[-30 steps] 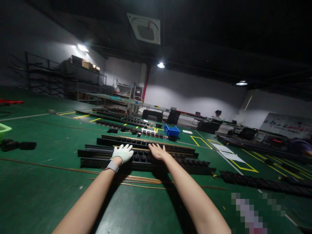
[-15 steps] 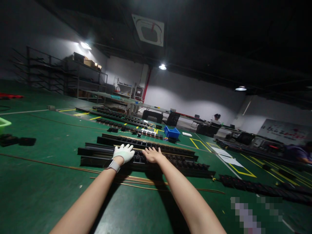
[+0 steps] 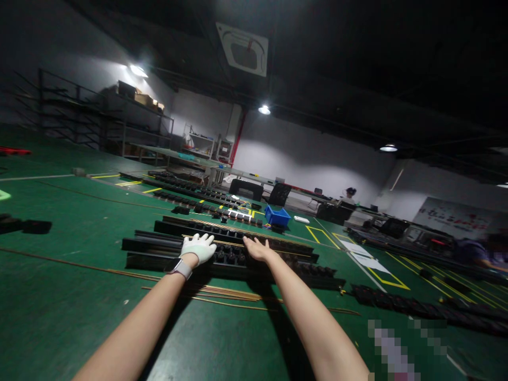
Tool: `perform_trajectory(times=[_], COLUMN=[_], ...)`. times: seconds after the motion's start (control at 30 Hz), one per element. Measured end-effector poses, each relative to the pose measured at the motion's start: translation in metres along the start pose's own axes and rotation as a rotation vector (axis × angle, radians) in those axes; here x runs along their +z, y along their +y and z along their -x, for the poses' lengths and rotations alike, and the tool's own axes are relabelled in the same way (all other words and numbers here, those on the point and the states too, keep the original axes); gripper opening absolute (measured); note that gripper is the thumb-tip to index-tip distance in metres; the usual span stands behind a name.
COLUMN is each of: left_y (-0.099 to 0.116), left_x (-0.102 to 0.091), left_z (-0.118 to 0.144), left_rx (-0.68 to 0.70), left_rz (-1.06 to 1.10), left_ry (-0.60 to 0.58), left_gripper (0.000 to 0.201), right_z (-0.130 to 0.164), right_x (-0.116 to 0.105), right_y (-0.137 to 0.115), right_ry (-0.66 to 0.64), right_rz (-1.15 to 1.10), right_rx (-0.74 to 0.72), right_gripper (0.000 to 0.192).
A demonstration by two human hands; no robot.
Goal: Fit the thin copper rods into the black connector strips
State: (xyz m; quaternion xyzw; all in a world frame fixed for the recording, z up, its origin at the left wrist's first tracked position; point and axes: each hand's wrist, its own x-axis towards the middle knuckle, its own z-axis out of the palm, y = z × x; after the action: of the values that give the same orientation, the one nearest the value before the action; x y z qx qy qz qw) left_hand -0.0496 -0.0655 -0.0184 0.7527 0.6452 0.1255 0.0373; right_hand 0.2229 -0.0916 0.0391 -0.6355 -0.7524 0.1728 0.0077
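the left hand (image 3: 199,247), in a white knit glove with a grey watch band at the wrist, lies flat with fingers spread on the long black plastic rail fitted with rows of small round black parts (image 3: 238,257). the bare right hand (image 3: 257,247) rests just beside it on the same rail, palm down, fingers spread and slightly raised at the tips. neither hand pinches or encloses anything; both press or rest from above, which suggests the rail is being steadied or felt along rather than lifted.

the rail lies directly under both palms on the green floor surface (image 3: 79,296) and runs away to either side of the hands. thin copper-coloured rods (image 3: 222,292) lie on the wrist side of the hands, parallel to the rail. a second black rail with a copper strip (image 3: 238,231) lies just beyond the fingertips. a blue plastic bin (image 3: 277,216) stands well beyond the fingertips, towards the right.

the small parts under the palms are covered and too dark to identify. contact of the right fingertips with the rail cannot be confirmed. a seated person (image 3: 349,194) far behind is small and indistinct.
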Motion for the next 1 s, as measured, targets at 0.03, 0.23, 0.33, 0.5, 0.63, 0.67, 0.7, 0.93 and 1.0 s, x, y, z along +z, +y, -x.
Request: perform_trajectory(times=[0.03, 0.23, 0.33, 0.5, 0.63, 0.67, 0.7, 0.93, 1.0], left_y=[0.0, 0.003, 0.003, 0.001, 0.001, 0.001, 0.001, 0.005, 0.006], left_x=[0.0, -0.002, -0.002, -0.002, -0.002, -0.002, -0.003, -0.01, -0.012], left_z=[0.0, 0.0, 0.001, 0.0, 0.0, 0.001, 0.002, 0.007, 0.009], left_rx=[0.0, -0.024, -0.016, -0.016, -0.015, -0.013, -0.011, -0.009, -0.005], left_rz=[-0.002, 0.002, 0.002, 0.002, 0.024, 0.026, 0.026, -0.014, -0.02], left_ry=[0.005, -0.014, -0.009, -0.017, -0.005, -0.003, -0.002, -0.053, -0.053], left_gripper=[0.065, 0.066, 0.066, 0.067, 0.065, 0.065, 0.065, 0.068, 0.067], right_z=[0.001, 0.003, 0.002, 0.0, 0.001, 0.001, 0.002, 0.005, 0.006], right_x=[0.004, 0.016, 0.008, -0.025, -0.031, -0.027, -0.022, 0.011, 0.012], right_y=[-0.003, -0.012, -0.007, 0.011, 0.025, 0.028, 0.029, 0.03, 0.031], right_ry=[-0.002, 0.0, 0.002, 0.227, 0.232, 0.191, 0.149, 0.006, 0.006], right_rz=[0.023, 0.091, 0.067, -0.113, -0.179, -0.152, -0.115, 0.084, 0.109], right_rx=[0.004, 0.027, 0.014, 0.1, 0.113, 0.089, 0.066, 0.049, 0.035], right_gripper=[0.071, 0.074, 0.07, 0.081, 0.087, 0.084, 0.08, 0.074, 0.072])
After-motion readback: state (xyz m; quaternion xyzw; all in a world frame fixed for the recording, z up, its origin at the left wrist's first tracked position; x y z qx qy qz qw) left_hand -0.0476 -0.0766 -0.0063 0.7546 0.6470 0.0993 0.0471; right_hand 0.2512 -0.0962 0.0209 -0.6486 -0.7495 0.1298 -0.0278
